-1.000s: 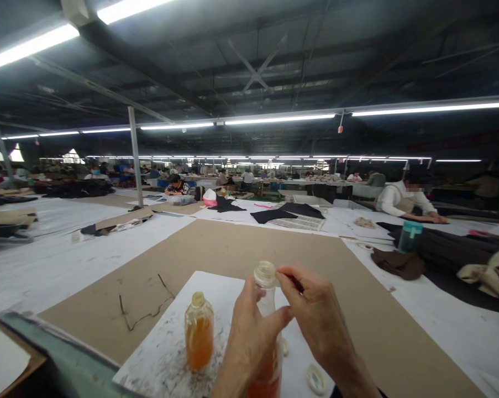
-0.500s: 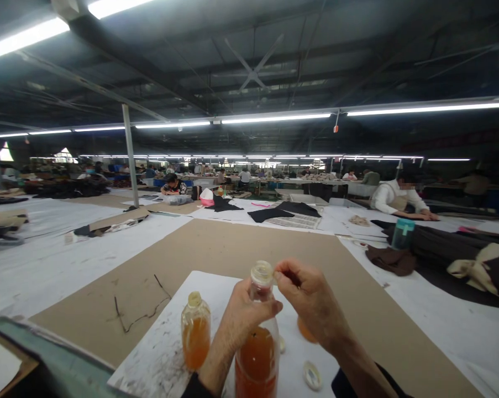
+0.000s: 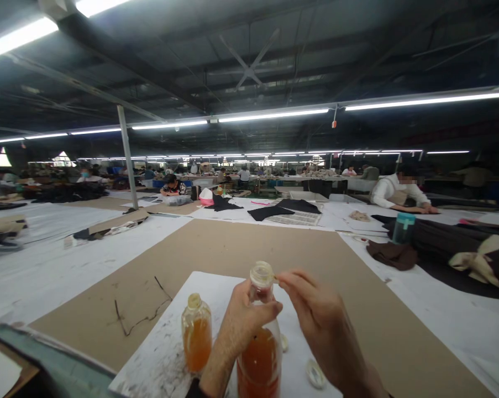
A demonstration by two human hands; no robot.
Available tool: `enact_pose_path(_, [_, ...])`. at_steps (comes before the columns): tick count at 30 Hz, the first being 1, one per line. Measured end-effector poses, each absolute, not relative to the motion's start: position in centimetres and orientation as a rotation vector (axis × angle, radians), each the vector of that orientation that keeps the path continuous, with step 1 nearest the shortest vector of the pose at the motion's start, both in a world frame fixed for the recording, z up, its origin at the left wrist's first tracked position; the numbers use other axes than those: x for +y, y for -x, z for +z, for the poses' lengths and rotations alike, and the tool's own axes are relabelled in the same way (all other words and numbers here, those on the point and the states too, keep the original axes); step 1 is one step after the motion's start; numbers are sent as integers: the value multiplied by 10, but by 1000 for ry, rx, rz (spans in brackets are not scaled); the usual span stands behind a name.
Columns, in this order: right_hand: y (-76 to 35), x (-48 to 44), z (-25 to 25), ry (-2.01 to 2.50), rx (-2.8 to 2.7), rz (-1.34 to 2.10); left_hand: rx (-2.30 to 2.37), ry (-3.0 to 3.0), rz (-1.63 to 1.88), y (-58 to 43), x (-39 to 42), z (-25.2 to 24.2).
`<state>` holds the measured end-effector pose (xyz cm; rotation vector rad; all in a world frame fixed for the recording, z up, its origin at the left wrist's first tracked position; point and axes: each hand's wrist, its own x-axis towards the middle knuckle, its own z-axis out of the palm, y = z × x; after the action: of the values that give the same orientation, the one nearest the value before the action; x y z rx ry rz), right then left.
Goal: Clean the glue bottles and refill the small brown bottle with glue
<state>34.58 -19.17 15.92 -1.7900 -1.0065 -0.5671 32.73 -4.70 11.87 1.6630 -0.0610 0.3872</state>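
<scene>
LH (image 3: 241,313) grips btl (image 3: 261,362) (RH (image 3: 318,307) nearby)

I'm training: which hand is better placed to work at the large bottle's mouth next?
Probably the right hand: its fingertips are beside the mouth, while the left hand is wrapped around the neck of the large bottle.

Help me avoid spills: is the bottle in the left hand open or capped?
Open. The bottle shows an uncovered round mouth with a bare rim above the left hand.
</scene>
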Motion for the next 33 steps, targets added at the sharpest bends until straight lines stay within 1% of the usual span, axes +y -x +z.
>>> enact_pose_path(2, [-337, -197, 156, 1800, -1021, -976, -70, -1648, 386, -326, -46, 119])
enact_pose_path(3, [-334, -198, 155, 1788, -970, -1106, -73, -1646, 387, -325, -46, 120])
enact_pose_path(4, [-333, -199, 154, 1776, -900, -1161, -74, -1645, 387, -324, -46, 120])
enact_pose_path(5, [-334, -199, 155, 1777, -834, -1132, -72, -1646, 385, -324, -46, 121])
enact_pose_path(6, [-335, -197, 156, 1792, -785, -1031, -72, -1648, 383, -323, -47, 122])
enact_pose_path(8, [-339, -191, 160, 1817, -750, -743, -70, -1648, 378, -323, -48, 123])
enact_pose_path(10, [-342, -181, 164, 1824, -754, -531, -80, -1635, 379, -324, -49, 123])
enact_pose_path(12, [-342, -172, 165, 1833, -766, -457, -98, -1618, 390, -326, -49, 122])
enact_pose_path(20, [-334, -162, 158, 1981, -742, -713, -109, -1581, 421, -329, -49, 123])
enact_pose_path(27, [-339, -159, 150, 1992, -812, -1057, -108, -1592, 429, -326, -50, 125])
enact_pose_path(30, [-341, -160, 149, 1930, -820, -1019, -114, -1591, 427, -325, -51, 127])
enact_pose_path(33, [-342, -164, 151, 1843, -818, -814, -105, -1592, 433, -325, -51, 126])
